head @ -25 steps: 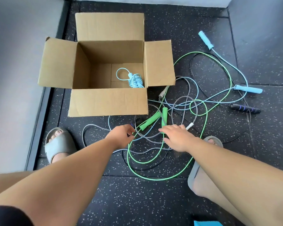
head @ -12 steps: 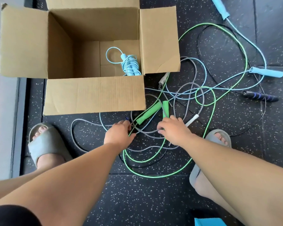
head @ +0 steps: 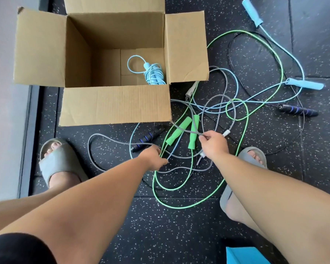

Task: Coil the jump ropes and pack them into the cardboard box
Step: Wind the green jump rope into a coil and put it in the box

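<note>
An open cardboard box stands on the floor with one coiled light-blue jump rope inside at its right. To its right lies a tangle of ropes: a green rope with two green handles, a grey rope, a light-blue rope with blue handles, and a black rope with black-and-blue handles. My right hand pinches the grey rope, lifted just off the pile. My left hand grips a rope strand low in the tangle; which rope is unclear.
My feet in grey slides stand either side of the tangle, the right one touching rope loops. A grey wall runs along the left. A blue object shows at the bottom edge. Black speckled rubber flooring lies underneath.
My right hand has pinched the grey rope and raised it slightly. My left hand pulled back toward me, gripping a strand. The view shifted closer to the box.
</note>
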